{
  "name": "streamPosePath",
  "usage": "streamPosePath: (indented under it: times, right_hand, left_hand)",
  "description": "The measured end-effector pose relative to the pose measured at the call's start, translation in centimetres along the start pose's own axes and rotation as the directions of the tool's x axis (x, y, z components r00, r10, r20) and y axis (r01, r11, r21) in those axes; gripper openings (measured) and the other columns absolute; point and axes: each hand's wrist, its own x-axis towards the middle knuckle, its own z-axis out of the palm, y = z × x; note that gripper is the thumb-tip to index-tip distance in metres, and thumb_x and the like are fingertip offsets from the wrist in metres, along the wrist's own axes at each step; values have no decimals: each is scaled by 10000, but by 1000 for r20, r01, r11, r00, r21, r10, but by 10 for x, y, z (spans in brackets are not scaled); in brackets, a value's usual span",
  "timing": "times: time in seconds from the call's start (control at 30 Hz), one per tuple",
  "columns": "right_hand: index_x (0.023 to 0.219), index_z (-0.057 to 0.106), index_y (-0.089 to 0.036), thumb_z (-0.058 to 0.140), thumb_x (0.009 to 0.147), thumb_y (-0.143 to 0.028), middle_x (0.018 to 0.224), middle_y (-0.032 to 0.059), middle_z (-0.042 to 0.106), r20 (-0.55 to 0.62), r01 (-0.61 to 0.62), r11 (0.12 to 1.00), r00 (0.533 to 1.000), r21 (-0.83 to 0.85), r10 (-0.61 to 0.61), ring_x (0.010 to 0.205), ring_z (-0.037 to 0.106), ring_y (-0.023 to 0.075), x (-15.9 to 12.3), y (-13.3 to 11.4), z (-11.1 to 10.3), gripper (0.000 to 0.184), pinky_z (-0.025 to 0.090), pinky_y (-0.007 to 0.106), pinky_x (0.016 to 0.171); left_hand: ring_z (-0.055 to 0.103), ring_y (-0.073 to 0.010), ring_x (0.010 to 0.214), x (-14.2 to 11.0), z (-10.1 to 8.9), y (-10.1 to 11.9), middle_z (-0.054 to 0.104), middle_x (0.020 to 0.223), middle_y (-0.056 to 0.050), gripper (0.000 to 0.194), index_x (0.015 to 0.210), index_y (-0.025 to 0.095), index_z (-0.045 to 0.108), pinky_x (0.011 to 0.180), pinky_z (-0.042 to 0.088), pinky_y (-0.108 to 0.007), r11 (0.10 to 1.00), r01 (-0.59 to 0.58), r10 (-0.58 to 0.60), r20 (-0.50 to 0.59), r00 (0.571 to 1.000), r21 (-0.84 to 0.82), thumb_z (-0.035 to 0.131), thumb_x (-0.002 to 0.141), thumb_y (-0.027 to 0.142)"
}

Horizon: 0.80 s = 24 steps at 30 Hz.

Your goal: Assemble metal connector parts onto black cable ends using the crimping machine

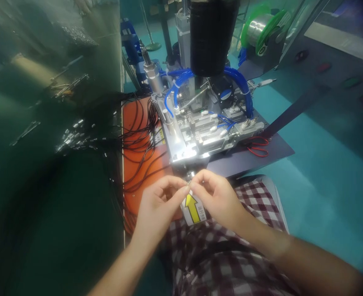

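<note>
My left hand (157,203) and my right hand (220,201) meet fingertip to fingertip just in front of the machine's near edge. Both are closed in a pinch. A tiny metallic glint shows between the fingertips, too small to name. Right behind them is the front of a metal bench machine (184,152) with blue air hoses (243,82). Below the fingers lies a white label with a yellow arrow (193,209). To the left, black cables (138,142) run across an orange plate (132,164) beside the machine.
On the dark green mat (61,205) at left lies a bundle of cables with shiny metal ends (76,133). A green-rimmed spool of solder-like wire (258,31) stands at back right. Red wires (258,146) lie right of the machine. A black cylinder (212,39) hangs above it.
</note>
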Motion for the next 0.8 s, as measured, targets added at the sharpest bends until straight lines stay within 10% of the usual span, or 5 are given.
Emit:
streamPosePath:
  times: [0.17,0.43,0.8]
  right_hand:
    - [725,519,-199,539,898,-342,504,-73,444,63,-94,988,994,125,86,439,418,86,0,-1,3,225,334,206,420]
    - [725,541,-185,522,897,-234,730,8,599,-112,237,950,958,-204,-263,652,543,137,9,9,10,179,430,278,638]
    - [746,533,-193,515,890,-230,733,6,586,-76,209,959,971,-193,-227,674,537,149,15,9,2,150,442,283,651]
  left_hand:
    - [429,-37,512,1,5,4,523,590,38,182,743,164,648,490,356,-133,987,-17,12,-35,999,-157,738,752,321]
    - [307,-40,373,20,2,3,363,384,61,243,631,157,558,416,266,-156,893,252,-192,190,963,-372,663,774,322]
    - [318,-12,394,25,6,-3,472,505,51,200,728,141,629,413,196,-154,957,63,-49,56,997,-282,744,721,303]
